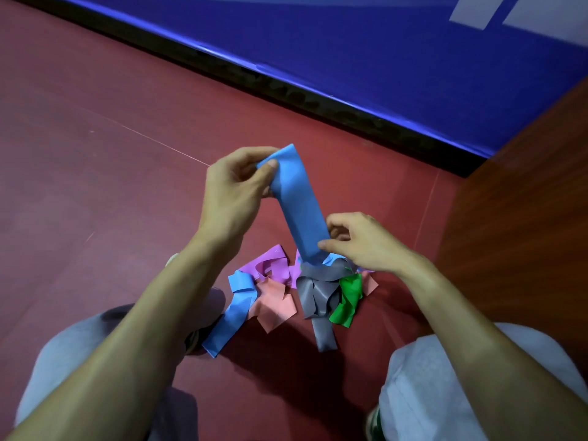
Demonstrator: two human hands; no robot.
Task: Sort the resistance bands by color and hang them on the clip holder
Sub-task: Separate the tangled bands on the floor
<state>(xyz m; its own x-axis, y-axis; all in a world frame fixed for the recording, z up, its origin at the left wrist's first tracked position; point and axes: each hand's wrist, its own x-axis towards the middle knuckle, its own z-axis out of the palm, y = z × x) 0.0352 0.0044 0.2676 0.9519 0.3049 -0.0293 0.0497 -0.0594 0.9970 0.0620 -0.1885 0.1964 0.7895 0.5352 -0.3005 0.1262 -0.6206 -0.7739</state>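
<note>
1. No text, label, brand or number can be read.
2. The blue wall panel (381,58) bears white marks (471,11) at the upper right, cut off by the frame edge; whether they are letters cannot be told.

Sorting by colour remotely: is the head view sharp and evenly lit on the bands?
Head view: held blue band and pile are sharp, colours distinct; shadow darkens the floor below the pile; glare streaks the blue wall pad; edges bend.

The left hand (232,189) pinches the top of a flat light-blue rubber band (299,202); the right hand (359,243) pinches its lower end. Below lies a heap of coloured bands (286,297) on the dark red floor (95,170).
</note>
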